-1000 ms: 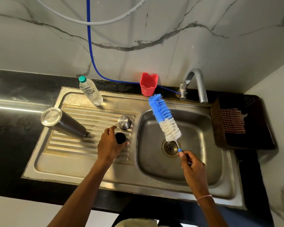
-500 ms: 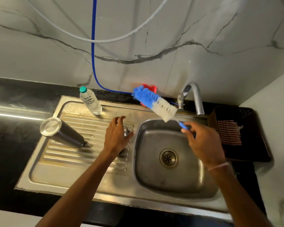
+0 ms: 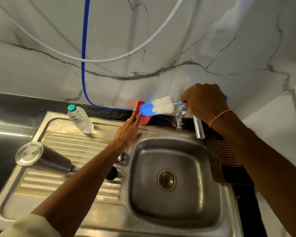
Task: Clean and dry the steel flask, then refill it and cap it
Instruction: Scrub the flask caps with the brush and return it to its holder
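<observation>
The steel flask (image 3: 44, 159) stands upside down and tilted on the drainboard (image 3: 61, 182) at the left. A black cap piece (image 3: 111, 173) and a steel lid (image 3: 120, 157), partly hidden by my left forearm, lie near the basin's left edge. My right hand (image 3: 204, 103) grips the handle of the blue and white bottle brush (image 3: 158, 106), whose bristle head points left into the red holder (image 3: 143, 117) at the back wall. My left hand (image 3: 129, 132) is stretched out with straight fingers, its fingertips at the red holder.
A plastic water bottle (image 3: 80, 119) with a green cap stands at the back of the drainboard. The tap (image 3: 197, 125) curves over the sink basin (image 3: 167, 180). A dark tray (image 3: 229, 170) with a striped cloth (image 3: 226, 155) sits right of the sink. A blue hose (image 3: 83, 65) runs down the wall.
My right hand carried the brush from over the basin up and back to the red holder. My left hand left the lids on the drainboard and reached to the holder.
</observation>
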Tool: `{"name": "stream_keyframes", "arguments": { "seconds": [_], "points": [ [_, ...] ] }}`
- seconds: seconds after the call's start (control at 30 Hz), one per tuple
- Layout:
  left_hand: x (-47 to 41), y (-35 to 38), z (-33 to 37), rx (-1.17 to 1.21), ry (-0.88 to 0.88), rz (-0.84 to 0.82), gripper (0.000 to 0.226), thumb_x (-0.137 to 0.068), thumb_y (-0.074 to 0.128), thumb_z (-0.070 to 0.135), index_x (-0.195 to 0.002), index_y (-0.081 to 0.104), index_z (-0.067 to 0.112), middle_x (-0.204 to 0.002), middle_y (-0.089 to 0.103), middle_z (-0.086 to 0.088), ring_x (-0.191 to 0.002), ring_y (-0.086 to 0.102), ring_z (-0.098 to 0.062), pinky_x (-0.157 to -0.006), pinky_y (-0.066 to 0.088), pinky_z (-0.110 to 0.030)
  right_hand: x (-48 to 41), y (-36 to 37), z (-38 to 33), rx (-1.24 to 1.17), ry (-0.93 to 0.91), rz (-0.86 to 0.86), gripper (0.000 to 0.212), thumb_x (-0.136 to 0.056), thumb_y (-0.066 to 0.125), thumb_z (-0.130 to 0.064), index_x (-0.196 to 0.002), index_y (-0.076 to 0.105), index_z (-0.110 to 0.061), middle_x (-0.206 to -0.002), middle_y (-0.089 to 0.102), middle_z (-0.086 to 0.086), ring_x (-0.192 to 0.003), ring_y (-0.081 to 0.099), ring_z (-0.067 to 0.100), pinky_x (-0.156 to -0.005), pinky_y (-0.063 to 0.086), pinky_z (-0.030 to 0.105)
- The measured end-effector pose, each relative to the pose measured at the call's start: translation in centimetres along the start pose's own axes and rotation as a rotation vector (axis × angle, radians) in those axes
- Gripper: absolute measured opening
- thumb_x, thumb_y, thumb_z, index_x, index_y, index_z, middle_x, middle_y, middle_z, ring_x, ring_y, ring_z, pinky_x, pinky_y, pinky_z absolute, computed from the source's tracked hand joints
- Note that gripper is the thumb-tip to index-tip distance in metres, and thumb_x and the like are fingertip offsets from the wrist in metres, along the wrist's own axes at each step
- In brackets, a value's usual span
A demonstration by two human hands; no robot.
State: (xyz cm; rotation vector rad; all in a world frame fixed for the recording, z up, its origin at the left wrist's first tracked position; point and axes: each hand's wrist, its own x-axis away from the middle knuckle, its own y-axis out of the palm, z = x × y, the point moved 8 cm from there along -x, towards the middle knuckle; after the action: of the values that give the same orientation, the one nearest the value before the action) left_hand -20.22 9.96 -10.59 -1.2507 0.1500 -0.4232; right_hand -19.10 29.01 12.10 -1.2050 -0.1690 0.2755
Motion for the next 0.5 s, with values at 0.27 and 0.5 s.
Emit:
{"name": "stream_keyframes", "arguments": {
  "seconds": [0.27,0.5],
  "points": [
    [0.0,0.8,0.7,-0.004,-0.091,0.01,0.103,-0.096,0.07,0.037,-0.164,-0.002,0.01,-0.17,-0.023,-0.01,-0.121,0.063,-0.032,-0.089,0.059,-0.04,-4.9,1.1,-1.9,0.132,-0.049,-0.027,0.011,-0.093,0.069,-0.023,-0.102,0.067,-0.018,-0.089,0.066,0.005,-0.082,0.064,0.025,-0.075,0.045,0.038],
    [0.0,1.1,1.7,0.012,-0.166,-0.03,0.104,-0.097,0.068,0.038,-0.163,-0.007,0.01,-0.169,-0.024,-0.012,-0.135,0.054,-0.032,-0.101,0.055,-0.04,-8.1,1.3,-2.9,0.181,-0.12,0.005,0.008,-0.097,0.062,-0.017,-0.094,0.065,-0.01,-0.074,0.049,0.007,-0.07,0.049,0.025,-0.069,0.037,0.038]
  ]
}}
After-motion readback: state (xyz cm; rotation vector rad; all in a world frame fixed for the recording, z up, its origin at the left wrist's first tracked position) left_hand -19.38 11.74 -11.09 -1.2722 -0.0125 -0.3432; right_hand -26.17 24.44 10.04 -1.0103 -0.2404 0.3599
